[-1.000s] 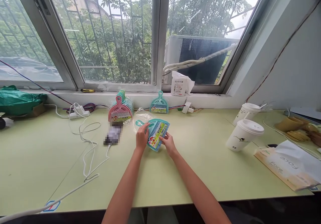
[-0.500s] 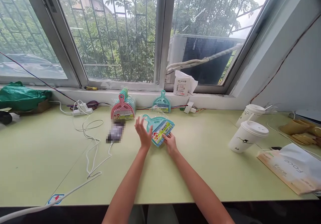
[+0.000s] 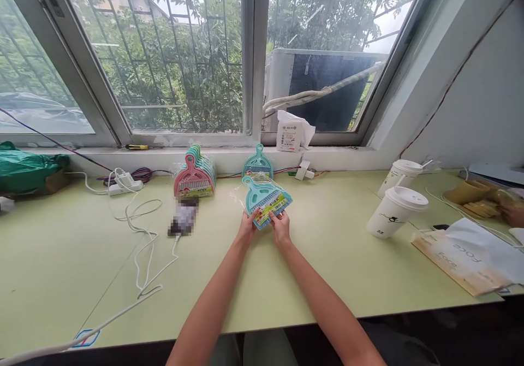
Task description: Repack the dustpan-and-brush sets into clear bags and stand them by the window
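Both of my hands hold a teal dustpan-and-brush set point(image 3: 266, 199) in clear wrap, tilted above the table with its handle pointing up and left. My left hand point(image 3: 248, 226) grips its lower left corner, and my right hand point(image 3: 280, 227) pinches the lower edge on the right. Just behind it a second teal set point(image 3: 258, 163) stands upright against the wall below the window. To the left is a row of several wrapped sets, with a pink one point(image 3: 193, 183) at the front and green ones behind.
A blurred phone point(image 3: 184, 217) with a white cable lies left of my hands. A power strip point(image 3: 125, 184) is farther left. On the right are two white cups point(image 3: 395, 213) and a tissue pack point(image 3: 462, 257).
My left hand, open beside the set before, has closed on its lower left corner. The set has turned slightly, and the whole view has shifted a little.
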Available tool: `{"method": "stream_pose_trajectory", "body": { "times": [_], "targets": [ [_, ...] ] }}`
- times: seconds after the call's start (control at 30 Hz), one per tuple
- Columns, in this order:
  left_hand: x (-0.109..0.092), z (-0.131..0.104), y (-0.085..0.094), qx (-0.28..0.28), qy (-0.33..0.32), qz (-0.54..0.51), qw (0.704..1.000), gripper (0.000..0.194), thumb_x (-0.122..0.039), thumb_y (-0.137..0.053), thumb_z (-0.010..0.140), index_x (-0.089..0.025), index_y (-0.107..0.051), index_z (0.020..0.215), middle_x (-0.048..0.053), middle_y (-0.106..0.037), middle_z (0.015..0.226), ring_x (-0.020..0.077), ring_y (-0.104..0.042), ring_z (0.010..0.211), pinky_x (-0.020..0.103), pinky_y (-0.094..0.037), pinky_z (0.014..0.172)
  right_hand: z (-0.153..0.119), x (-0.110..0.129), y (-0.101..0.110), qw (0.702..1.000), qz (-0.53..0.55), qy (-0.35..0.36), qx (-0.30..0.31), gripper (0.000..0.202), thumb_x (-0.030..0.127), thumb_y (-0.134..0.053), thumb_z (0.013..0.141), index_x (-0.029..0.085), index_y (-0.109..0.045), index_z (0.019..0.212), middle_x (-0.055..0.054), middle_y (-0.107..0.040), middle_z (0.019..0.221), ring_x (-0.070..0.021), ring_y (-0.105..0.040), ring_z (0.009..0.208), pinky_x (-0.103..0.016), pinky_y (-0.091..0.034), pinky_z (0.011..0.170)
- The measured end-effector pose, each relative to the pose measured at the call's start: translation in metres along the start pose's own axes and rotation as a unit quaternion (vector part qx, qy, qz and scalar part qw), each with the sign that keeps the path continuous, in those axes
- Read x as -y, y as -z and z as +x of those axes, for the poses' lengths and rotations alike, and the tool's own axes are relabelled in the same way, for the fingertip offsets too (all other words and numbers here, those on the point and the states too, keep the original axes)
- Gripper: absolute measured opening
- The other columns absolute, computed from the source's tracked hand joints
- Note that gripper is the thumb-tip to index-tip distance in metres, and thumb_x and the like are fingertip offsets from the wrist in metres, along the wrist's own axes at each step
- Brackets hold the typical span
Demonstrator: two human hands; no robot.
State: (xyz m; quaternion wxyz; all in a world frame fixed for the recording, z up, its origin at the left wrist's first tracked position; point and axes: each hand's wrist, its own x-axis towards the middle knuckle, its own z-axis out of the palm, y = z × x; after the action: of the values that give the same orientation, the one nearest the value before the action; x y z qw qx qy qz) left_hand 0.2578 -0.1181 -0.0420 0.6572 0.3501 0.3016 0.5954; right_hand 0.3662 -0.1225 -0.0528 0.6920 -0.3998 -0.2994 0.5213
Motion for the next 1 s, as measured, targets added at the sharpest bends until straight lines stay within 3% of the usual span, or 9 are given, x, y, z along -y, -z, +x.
{"method": "stream_pose_trajectory", "body": {
  "times": [0.17, 0.3, 0.4, 0.5, 0.6, 0.8, 1.0],
  "targets": [
    [0.014, 0.000, -0.001, -0.034, -0.003, 0.002, 0.999, 0.064, -0.031, -0.080, 0.066, -0.022, -0.050, 0.122, 0.010, -0.063, 0.122, 0.0232, -0.063, 0.107, 0.037, -0.053, 0.091, 0.001, 0.000, -0.001, 1.000, -0.011, 0.013, -0.002, 0.053, 0.037, -0.076, 0.061, 0.020, -0.054, 0.106, -0.010, -0.068, 0.108, -0.0237, -0.065, 0.101, -0.036, -0.056, 0.084],
    [0.026, -0.004, -0.011, 0.032, 0.039, -0.026, 0.998, 0.062, -0.031, -0.080, 0.066, -0.020, -0.051, 0.120, 0.012, -0.060, 0.127, 0.0245, -0.060, 0.113, 0.039, -0.049, 0.096, 0.007, 0.004, 0.004, 0.999, -0.017, 0.035, -0.038, 0.055, 0.037, -0.074, 0.061, 0.020, -0.053, 0.109, -0.011, -0.067, 0.111, -0.0241, -0.064, 0.105, -0.035, -0.056, 0.085],
    [0.020, -0.003, -0.012, 0.055, 0.034, -0.026, 0.998, 0.052, -0.038, -0.074, 0.074, -0.020, -0.055, 0.119, 0.011, -0.060, 0.128, 0.0244, -0.060, 0.114, 0.038, -0.049, 0.095, 0.009, 0.007, 0.007, 0.999, 0.000, 0.027, -0.033, 0.053, 0.034, -0.073, 0.062, 0.023, -0.053, 0.110, -0.008, -0.067, 0.110, -0.0240, -0.064, 0.105, -0.035, -0.056, 0.084],
    [0.010, 0.001, -0.005, -0.013, 0.024, -0.019, 0.999, 0.047, -0.042, -0.069, 0.077, -0.018, -0.057, 0.115, 0.011, -0.063, 0.122, 0.0223, -0.063, 0.107, 0.035, -0.052, 0.091, 0.007, 0.007, 0.006, 1.000, 0.020, 0.007, 0.001, 0.053, 0.028, -0.075, 0.062, 0.023, -0.053, 0.110, -0.007, -0.068, 0.107, -0.0233, -0.064, 0.103, -0.036, -0.057, 0.084],
    [0.010, 0.002, 0.000, -0.075, 0.033, 0.015, 0.997, 0.048, -0.036, -0.073, 0.073, -0.018, -0.056, 0.114, 0.009, -0.066, 0.117, 0.0209, -0.065, 0.100, 0.033, -0.054, 0.086, 0.005, 0.006, 0.005, 1.000, 0.018, -0.005, 0.023, 0.053, 0.026, -0.076, 0.062, 0.022, -0.054, 0.110, -0.007, -0.068, 0.106, -0.0227, -0.065, 0.101, -0.036, -0.056, 0.084],
    [0.011, -0.003, -0.008, -0.010, 0.076, 0.048, 0.996, 0.047, -0.038, -0.072, 0.073, -0.017, -0.059, 0.113, 0.011, -0.065, 0.118, 0.0205, -0.065, 0.098, 0.035, -0.056, 0.083, 0.004, 0.011, 0.007, 0.999, 0.029, 0.012, -0.007, 0.050, 0.027, -0.074, 0.064, 0.021, -0.054, 0.110, -0.008, -0.067, 0.110, -0.0226, -0.064, 0.102, -0.035, -0.056, 0.085],
    [-0.003, 0.001, 0.002, -0.038, 0.038, 0.105, 0.993, 0.048, -0.040, -0.071, 0.070, -0.019, -0.056, 0.111, 0.008, -0.066, 0.109, 0.0187, -0.066, 0.086, 0.034, -0.058, 0.072, 0.008, 0.004, 0.001, 0.999, 0.035, -0.002, 0.016, 0.047, 0.025, -0.075, 0.064, 0.022, -0.055, 0.107, -0.006, -0.068, 0.107, -0.0210, -0.065, 0.100, -0.034, -0.057, 0.084]
  ]
}}
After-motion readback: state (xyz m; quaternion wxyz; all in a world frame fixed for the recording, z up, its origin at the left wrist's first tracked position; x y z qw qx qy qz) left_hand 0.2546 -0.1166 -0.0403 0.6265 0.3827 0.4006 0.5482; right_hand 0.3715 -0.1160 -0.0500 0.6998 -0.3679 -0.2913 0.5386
